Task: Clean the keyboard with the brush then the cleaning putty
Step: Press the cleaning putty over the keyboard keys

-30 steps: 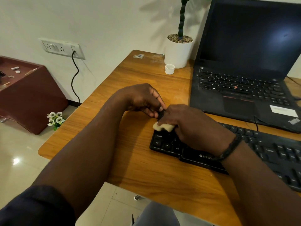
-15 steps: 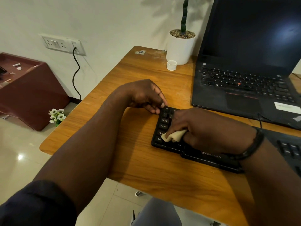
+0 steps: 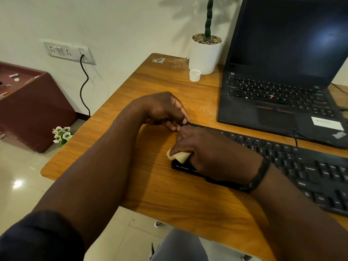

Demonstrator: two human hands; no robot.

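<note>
At the left end of the long black keyboard [image 3: 301, 166], which runs away rightward across the wooden desk [image 3: 160, 194], our right hand [image 3: 216, 153] grips the pale putty lump [image 3: 178, 155] while our left hand's [image 3: 165, 112] curled fingers steady the far corner.

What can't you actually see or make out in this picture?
Head view, the only one:
- Keyboard: its left keys are covered by the right hand; its right end is cut off by the frame edge.
- Putty: mostly hidden under the right hand's fingers.
- Brush: not visible anywhere.
- Left hand: its fingertips are hidden behind the right hand.
- Laptop: key labels too small to read.
</note>
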